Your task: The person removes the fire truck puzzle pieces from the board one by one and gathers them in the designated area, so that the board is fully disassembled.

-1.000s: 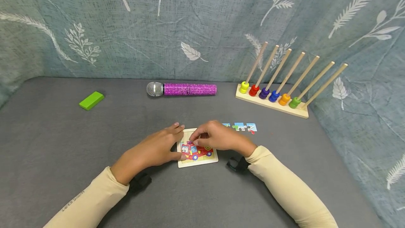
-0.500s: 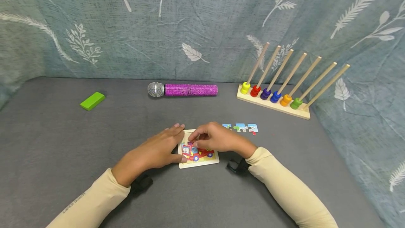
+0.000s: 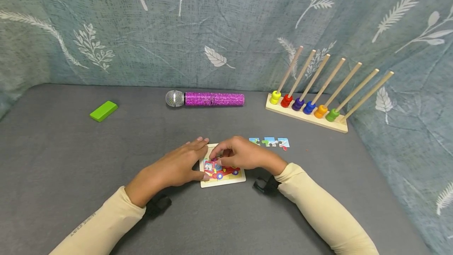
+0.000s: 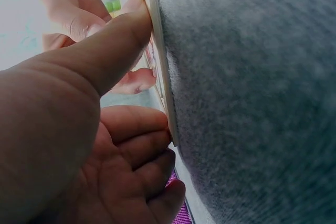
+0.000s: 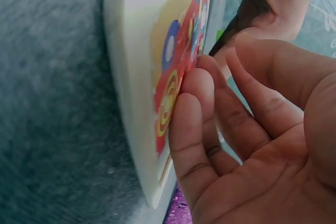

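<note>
A small wooden tray puzzle (image 3: pixel 223 184) lies on the grey cloth in the head view, showing a red fire truck picture with bare wood near its far edge. My left hand (image 3: pixel 177 163) rests along its left side, thumb on the near left corner and fingers at the far left corner. Over the picture, my right hand (image 3: pixel 240 153) pinches a puzzle piece (image 3: pixel 214 159) with thumb and index finger; only a little purple of it shows. In the right wrist view, other fingertips (image 5: pixel 186 106) touch the picture. Loose blue-sky puzzle pieces (image 3: pixel 270 142) lie beyond my right hand.
At the back lies a glittery purple microphone (image 3: pixel 214 99). A bead abacus with wooden rods (image 3: pixel 308 118) stands at the back right. Far left is a green block (image 3: pixel 104 111). A leaf-patterned curtain (image 3: pixel 141 42) hangs behind the table.
Both hands stay at the tray puzzle in nearly the same pose. The right fingertips have shifted very slightly. The whole head view has drifted a little.
</note>
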Motion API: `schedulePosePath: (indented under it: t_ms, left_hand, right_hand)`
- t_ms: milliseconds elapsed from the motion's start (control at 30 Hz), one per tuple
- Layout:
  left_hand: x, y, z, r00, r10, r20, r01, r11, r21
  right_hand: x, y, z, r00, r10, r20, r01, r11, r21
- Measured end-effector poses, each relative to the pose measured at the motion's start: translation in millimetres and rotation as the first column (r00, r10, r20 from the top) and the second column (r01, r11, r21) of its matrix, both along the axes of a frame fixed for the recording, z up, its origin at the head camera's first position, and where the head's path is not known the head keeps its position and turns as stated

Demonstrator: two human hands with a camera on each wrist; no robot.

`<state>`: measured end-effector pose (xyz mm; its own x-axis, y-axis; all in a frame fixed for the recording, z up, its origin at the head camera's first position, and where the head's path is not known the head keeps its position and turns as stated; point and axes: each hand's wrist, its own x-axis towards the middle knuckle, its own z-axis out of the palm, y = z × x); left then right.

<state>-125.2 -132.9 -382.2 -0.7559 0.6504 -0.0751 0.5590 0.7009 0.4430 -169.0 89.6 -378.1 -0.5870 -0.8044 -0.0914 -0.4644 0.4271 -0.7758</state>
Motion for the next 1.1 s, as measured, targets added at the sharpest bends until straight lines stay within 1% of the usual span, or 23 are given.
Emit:
schedulePosePath:
  t_ms: [233,400,567,733,900,1000,1100]
  left_hand:
    - [-0.5,1.7,-0.4,0.998,0.029,0.047,-0.029,1.0,0.004]
    - [-0.1,1.6,-1.2,0.998,0.031,0.046,-0.032,0.999,0.018]
    - [0.3,1.7,-1.8,0.998,0.035,0.045,-0.036,0.999,0.027]
    - [0.5,2.4,-2.9,0.998,0.04,0.051,-0.042,0.999,0.026]
    - [-0.1,2.8,-2.9,0.997,0.048,0.06,-0.049,0.998,0.027]
    - [-1.2,2.2,-3.0,0.996,0.047,0.073,-0.049,0.998,0.027]
    - [-1.6,1.2,-2.4,0.995,0.049,0.087,-0.051,0.998,0.03]
  right_hand:
    - [1.3,0.4,2.2,1.0,0.021,0.015,-0.02,1.0,-0.004]
    - [3.0,1.3,2.3,0.999,0.033,0.009,-0.032,0.998,-0.05]
    - [3.5,0.5,1.2,1.0,0.03,0.006,-0.029,0.997,-0.068]
    - [3.7,-0.9,-0.8,0.998,0.023,0.05,-0.019,0.997,-0.072]
    - [3.5,-2.3,-2.8,0.997,0.03,0.077,-0.025,0.998,-0.062]
    - [4.0,-2.8,-3.9,0.997,0.028,0.065,-0.025,0.998,-0.054]
    - [4.3,-3.9,-4.5,0.999,0.02,0.027,-0.018,0.999,-0.039]
